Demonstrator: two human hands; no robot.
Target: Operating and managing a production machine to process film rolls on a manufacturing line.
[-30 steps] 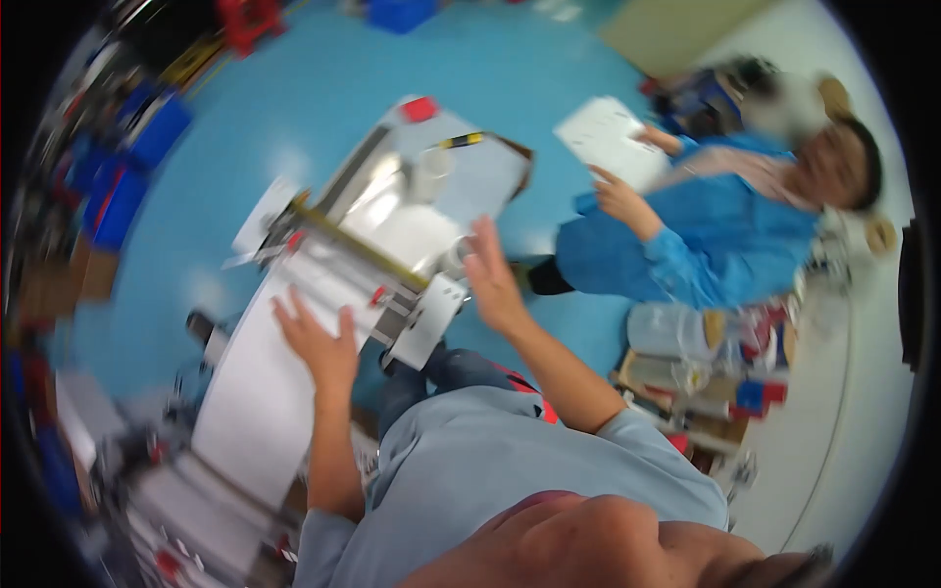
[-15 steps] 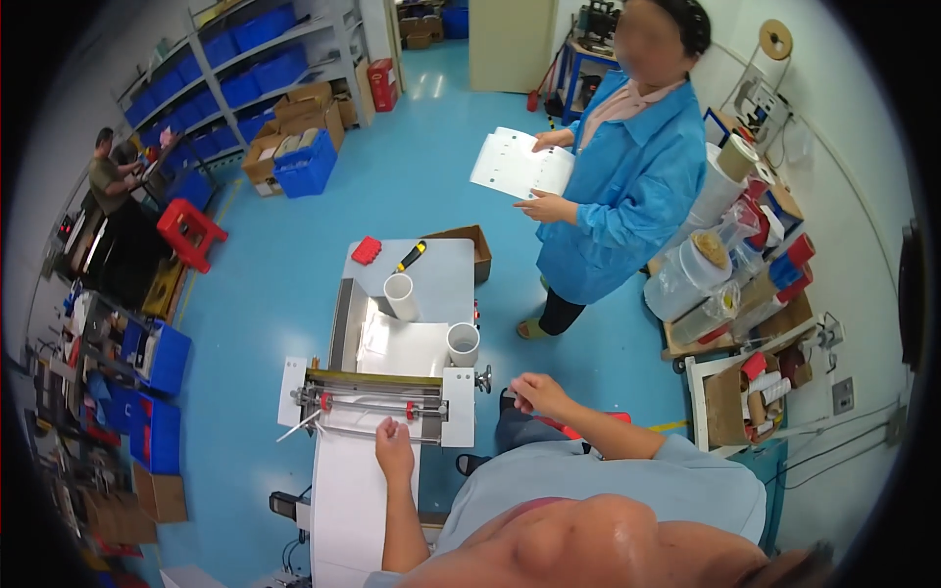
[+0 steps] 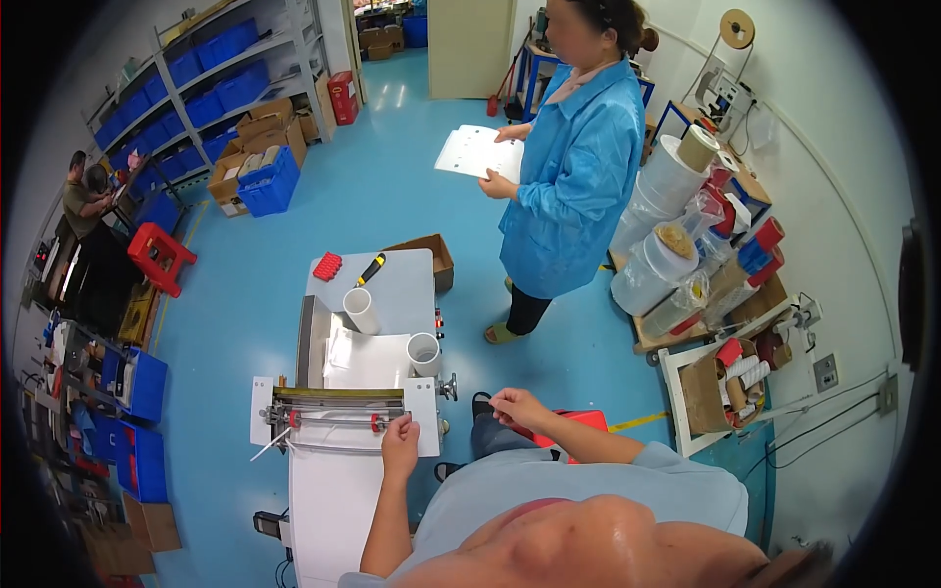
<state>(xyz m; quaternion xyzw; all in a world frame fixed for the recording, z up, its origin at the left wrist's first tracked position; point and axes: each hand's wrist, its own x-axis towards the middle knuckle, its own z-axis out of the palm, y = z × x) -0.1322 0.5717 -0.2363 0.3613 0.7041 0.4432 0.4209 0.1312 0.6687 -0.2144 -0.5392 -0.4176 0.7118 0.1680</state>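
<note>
- The roller unit (image 3: 338,394) lies ahead of you, toward the left; its long bars run left to right, and the white sheet (image 3: 338,510) spreads on the near side.
- Your left hand (image 3: 399,446) is nearer, at the bars' right end, just beside the white end plate (image 3: 424,419). Its fingers are bent; I cannot tell if they hold something.
- Your right hand (image 3: 520,409) is apart, fingers curled narrow; what they hold, I cannot tell.
- The hand wheel (image 3: 448,386) sits between this hand and the plate; blue floor (image 3: 578,353) shows beyond.
</note>
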